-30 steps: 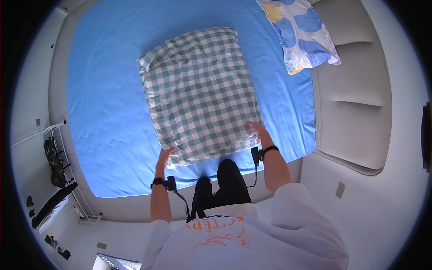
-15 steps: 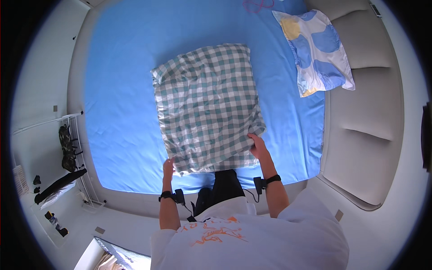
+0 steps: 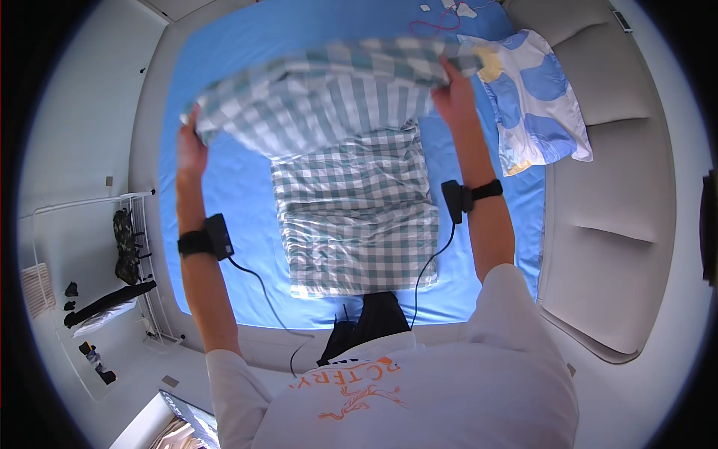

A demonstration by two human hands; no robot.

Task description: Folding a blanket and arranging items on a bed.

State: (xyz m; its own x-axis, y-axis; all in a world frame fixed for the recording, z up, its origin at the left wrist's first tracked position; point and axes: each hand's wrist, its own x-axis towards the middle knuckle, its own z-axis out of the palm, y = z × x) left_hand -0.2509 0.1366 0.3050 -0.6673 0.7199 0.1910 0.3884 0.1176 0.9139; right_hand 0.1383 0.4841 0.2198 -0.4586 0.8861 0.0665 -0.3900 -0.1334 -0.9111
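Observation:
A green-and-white checked quilt lies partly flat and creased on the blue bed sheet. Its upper layer is lifted and stretched in an arc toward the far side of the bed, smeared by motion. My left hand is closed on the left corner of that raised layer. On the other side, my right hand grips the raised edge, close to the pillow. Both arms reach well forward over the bed, and the quilt hides part of the fingers.
A blue, white and yellow pillow rests by the padded grey headboard at right. A red cord lies at the far edge. At left stands a white rack with dark items. Black wrist bands with cables circle my forearms.
Both hands have moved from the near edge of the quilt up and away, spreading apart. The top layer has been raised off the lower one, uncovering it.

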